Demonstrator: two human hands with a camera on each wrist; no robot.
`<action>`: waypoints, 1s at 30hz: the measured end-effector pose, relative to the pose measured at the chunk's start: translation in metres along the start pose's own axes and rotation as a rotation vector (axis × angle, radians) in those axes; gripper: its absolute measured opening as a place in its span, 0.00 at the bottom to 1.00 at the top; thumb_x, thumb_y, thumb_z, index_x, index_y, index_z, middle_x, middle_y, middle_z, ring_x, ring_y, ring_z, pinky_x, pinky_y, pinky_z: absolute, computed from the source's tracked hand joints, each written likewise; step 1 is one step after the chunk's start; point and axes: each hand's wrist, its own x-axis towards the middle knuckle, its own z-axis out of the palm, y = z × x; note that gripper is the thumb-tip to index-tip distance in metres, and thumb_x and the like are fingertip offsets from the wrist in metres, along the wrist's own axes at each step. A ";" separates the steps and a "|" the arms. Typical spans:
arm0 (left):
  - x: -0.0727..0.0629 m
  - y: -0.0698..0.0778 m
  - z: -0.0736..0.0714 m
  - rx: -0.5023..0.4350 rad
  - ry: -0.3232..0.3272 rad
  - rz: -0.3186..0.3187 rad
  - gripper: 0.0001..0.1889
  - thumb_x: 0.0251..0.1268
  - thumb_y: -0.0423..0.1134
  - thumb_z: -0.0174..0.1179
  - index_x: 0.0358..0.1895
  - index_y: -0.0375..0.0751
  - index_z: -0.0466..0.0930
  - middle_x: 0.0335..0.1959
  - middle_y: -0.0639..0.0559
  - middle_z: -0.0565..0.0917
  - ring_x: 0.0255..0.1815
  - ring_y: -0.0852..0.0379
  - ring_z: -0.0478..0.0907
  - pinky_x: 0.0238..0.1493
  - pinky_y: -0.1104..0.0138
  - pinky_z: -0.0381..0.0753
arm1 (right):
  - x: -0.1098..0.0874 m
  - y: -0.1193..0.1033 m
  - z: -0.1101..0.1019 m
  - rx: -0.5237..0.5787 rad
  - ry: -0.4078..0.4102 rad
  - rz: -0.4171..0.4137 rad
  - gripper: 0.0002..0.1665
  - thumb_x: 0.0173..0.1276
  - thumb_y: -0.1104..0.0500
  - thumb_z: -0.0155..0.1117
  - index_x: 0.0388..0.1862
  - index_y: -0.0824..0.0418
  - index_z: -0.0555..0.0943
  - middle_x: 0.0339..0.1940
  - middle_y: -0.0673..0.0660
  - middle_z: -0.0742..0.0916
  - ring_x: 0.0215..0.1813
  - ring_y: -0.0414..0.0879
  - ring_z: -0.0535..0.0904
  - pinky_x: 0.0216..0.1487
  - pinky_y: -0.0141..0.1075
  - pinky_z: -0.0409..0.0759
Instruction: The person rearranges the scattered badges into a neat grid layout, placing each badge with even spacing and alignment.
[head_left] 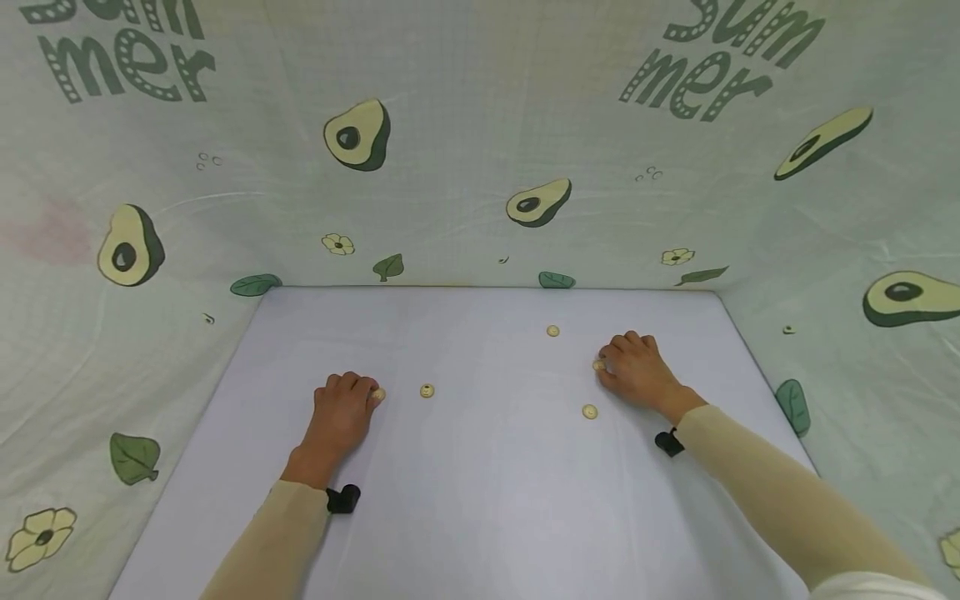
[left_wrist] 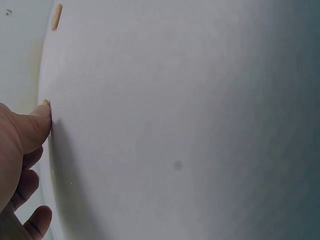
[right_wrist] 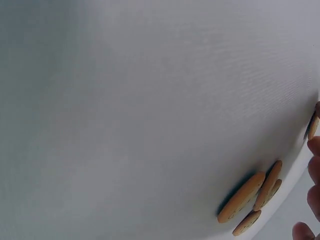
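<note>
Pinching a small pale disc in each hand — low at a white table [head_left: 465,500].
With the left hand [head_left: 341,415], gripping the left disc [head_left: 378,394] between thumb and fingertip, other fingers bent, near the middle disc [head_left: 427,390], resting flat to its right; with the right hand [head_left: 636,371], fingers curled and nearly closed, gripping the right disc [head_left: 599,365] at the thumb side — near both the far disc [head_left: 552,331] and the near disc [head_left: 590,412], likewise lying flat. Behind and beside the table, hung with avocado-printed cloth [head_left: 450,125].
</note>
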 end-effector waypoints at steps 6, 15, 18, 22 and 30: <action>0.001 -0.001 0.001 -0.003 0.003 0.000 0.12 0.79 0.42 0.63 0.55 0.39 0.83 0.52 0.40 0.82 0.58 0.36 0.74 0.55 0.40 0.72 | 0.001 0.002 0.002 0.003 0.002 0.003 0.15 0.76 0.51 0.67 0.49 0.61 0.88 0.48 0.59 0.87 0.51 0.57 0.75 0.60 0.60 0.69; 0.001 -0.002 0.002 0.002 0.013 0.004 0.12 0.77 0.41 0.64 0.55 0.39 0.83 0.52 0.40 0.82 0.57 0.36 0.75 0.53 0.40 0.73 | 0.006 0.001 0.000 0.042 -0.014 0.012 0.14 0.74 0.50 0.69 0.46 0.59 0.88 0.45 0.57 0.87 0.50 0.55 0.76 0.59 0.59 0.68; 0.001 -0.002 0.002 0.000 0.015 0.005 0.12 0.77 0.41 0.64 0.54 0.39 0.83 0.52 0.40 0.82 0.57 0.36 0.75 0.54 0.40 0.73 | 0.008 0.000 0.000 0.046 0.005 0.001 0.14 0.71 0.50 0.71 0.45 0.60 0.87 0.45 0.56 0.87 0.50 0.55 0.75 0.59 0.58 0.68; 0.002 -0.003 0.003 0.001 0.016 0.007 0.12 0.77 0.41 0.65 0.54 0.39 0.83 0.52 0.40 0.83 0.57 0.35 0.75 0.54 0.40 0.73 | 0.014 -0.003 0.000 0.029 0.053 -0.019 0.14 0.70 0.51 0.70 0.44 0.60 0.87 0.45 0.57 0.87 0.49 0.55 0.75 0.58 0.57 0.68; 0.002 -0.002 0.002 0.013 0.018 0.008 0.12 0.77 0.41 0.64 0.54 0.38 0.83 0.51 0.40 0.83 0.57 0.35 0.75 0.54 0.39 0.73 | 0.030 -0.015 -0.003 -0.002 0.114 -0.050 0.14 0.69 0.51 0.69 0.43 0.61 0.86 0.45 0.59 0.86 0.48 0.56 0.74 0.59 0.57 0.68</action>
